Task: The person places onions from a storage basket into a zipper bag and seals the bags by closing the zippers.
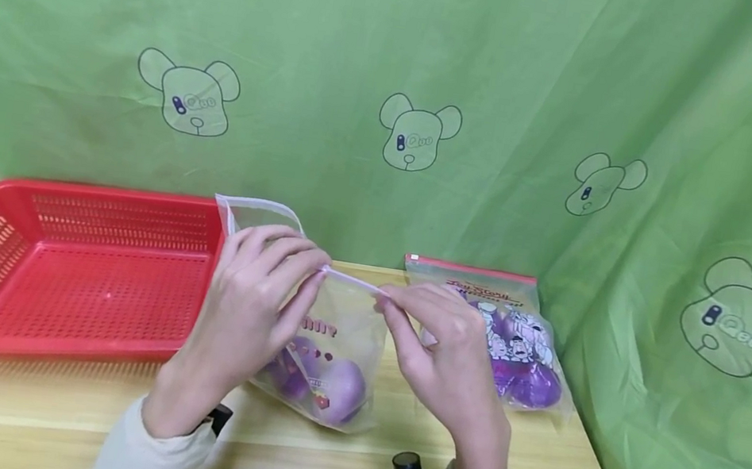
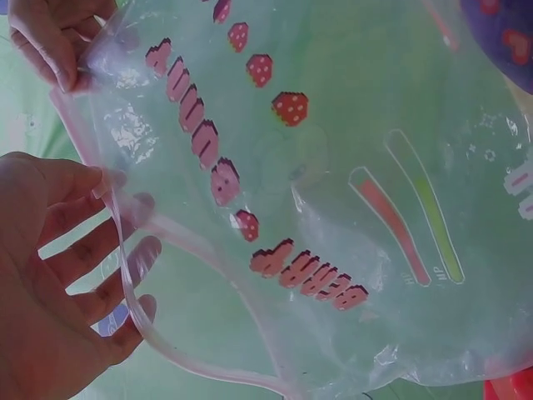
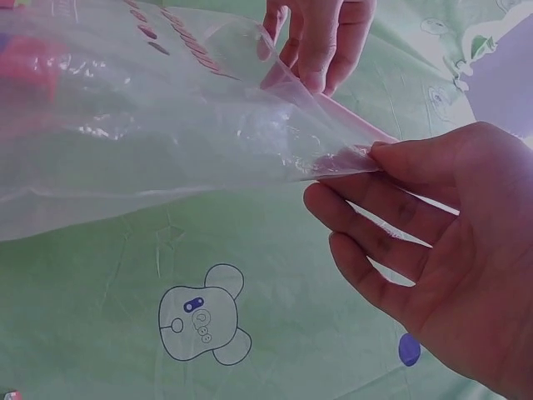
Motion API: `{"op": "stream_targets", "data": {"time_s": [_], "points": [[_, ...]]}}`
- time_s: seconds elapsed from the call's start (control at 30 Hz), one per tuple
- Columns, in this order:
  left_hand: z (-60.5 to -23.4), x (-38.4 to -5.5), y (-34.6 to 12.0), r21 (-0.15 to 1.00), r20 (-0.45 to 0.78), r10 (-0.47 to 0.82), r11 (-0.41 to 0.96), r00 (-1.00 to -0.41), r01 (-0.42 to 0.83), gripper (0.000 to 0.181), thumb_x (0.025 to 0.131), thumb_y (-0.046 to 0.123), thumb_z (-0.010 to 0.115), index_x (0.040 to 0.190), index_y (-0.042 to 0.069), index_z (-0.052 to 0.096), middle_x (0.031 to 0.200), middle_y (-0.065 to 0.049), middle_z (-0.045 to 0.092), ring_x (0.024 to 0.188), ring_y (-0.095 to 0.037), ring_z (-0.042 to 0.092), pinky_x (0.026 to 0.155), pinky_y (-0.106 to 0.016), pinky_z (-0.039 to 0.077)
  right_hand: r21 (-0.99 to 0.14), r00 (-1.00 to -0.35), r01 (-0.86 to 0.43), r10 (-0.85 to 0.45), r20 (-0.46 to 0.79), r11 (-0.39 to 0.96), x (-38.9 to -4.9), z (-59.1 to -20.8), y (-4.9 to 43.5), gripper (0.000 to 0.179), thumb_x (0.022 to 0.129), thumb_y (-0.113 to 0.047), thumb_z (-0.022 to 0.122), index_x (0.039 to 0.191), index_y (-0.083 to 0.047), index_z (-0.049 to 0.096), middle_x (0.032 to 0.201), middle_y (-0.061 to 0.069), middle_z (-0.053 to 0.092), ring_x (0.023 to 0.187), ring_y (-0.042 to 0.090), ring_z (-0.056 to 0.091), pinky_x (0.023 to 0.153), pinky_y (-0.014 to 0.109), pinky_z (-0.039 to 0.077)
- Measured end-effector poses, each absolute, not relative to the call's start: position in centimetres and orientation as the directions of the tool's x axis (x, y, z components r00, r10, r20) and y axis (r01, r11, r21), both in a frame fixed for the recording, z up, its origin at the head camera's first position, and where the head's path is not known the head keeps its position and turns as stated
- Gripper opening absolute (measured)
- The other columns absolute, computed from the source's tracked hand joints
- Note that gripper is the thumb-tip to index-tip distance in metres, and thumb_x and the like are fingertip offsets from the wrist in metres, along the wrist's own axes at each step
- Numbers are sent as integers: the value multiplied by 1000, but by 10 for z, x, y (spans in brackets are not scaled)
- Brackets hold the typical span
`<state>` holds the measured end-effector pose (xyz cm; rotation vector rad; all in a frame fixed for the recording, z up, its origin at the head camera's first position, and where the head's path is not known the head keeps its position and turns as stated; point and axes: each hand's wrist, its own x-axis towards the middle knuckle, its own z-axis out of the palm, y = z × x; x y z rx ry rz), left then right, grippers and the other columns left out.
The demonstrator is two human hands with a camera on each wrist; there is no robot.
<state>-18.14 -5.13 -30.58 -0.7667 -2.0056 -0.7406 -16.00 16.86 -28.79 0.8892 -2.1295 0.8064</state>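
Note:
A clear zip bag (image 1: 360,344) with pink strawberry print stands on the table, purple balls (image 1: 343,390) showing inside it. Its top edge is held up by both hands. My left hand (image 1: 260,290) pinches the zip edge between thumb and forefinger, its other fingers behind the film. At the right corner of that edge, my right hand (image 1: 448,341) pinches the film with thumb and forefinger. In the left wrist view the zip strip (image 2: 137,308) bows apart below the left thumb, so that part of the mouth gapes. Toward the right hand the edges lie together.
A red plastic basket (image 1: 108,293) stands on the left of the wooden table (image 1: 286,462). Behind the right hand lies another zip bag (image 1: 525,352), red-edged, with purple balls in it. A green curtain (image 1: 346,38) with bear-head prints hangs at the back and right.

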Motion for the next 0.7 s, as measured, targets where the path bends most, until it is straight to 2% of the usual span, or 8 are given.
{"op": "stream_targets", "data": {"time_s": [0.3, 0.7], "points": [[-304, -183, -54, 215, 862, 229, 642, -452, 736, 13, 95, 13, 63, 99, 8, 74, 102, -8, 72, 108, -32, 58, 97, -51, 38, -276, -534, -766, -335, 776, 581, -161, -286, 174, 10, 88, -6, 72, 96, -2, 77, 90, 7, 76, 86, 18, 71, 90, 23, 51], [-306, -183, -56, 223, 858, 222, 652, -463, 725, 13, 95, 14, 63, 99, 8, 74, 102, -8, 72, 110, -32, 57, 95, -50, 38, -300, -543, -754, -298, 785, 585, -161, -287, 176, 10, 87, -2, 73, 96, -3, 77, 95, 7, 76, 90, 20, 72, 91, 31, 54]]}}
